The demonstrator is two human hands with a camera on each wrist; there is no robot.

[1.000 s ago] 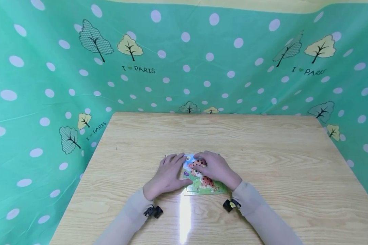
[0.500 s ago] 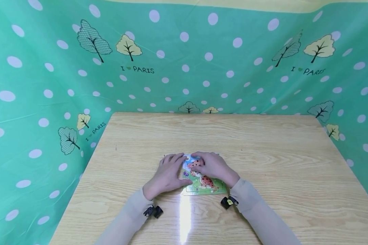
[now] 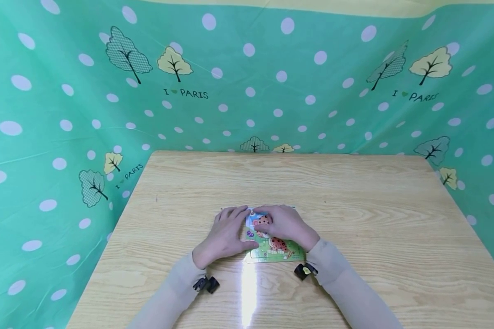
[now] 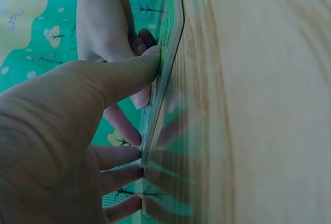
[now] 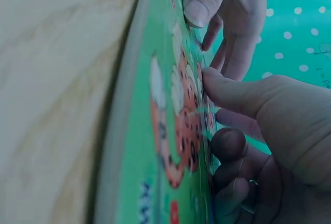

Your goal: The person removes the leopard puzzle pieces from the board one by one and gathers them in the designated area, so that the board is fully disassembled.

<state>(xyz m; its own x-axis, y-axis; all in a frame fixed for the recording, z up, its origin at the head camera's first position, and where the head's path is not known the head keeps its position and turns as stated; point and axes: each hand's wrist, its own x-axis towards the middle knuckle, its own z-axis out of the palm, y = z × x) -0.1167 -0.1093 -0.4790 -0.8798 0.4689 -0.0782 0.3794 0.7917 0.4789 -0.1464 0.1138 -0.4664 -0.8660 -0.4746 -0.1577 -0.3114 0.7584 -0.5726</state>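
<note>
A jigsaw puzzle board with a spotted orange cub on green and blue lies flat on the table. My left hand lies along its left side, fingers extended. In the left wrist view, the left thumb rests on the board near its edge, while the other fingertips touch down at the far side. Over the board's upper right is my right hand, its thumb touching the picture and its other fingers bent against the surface. The right hand covers part of the cub's head and the upper right corner.
The wooden table extends around the board on all sides. Behind it and at both sides hangs a green dotted curtain with printed trees. A wrist camera sits on the left wrist, another camera on the right.
My right hand has slid slightly left across the puzzle, its thumb and forefinger covering more of the cub's head. My left hand has stayed in place.
</note>
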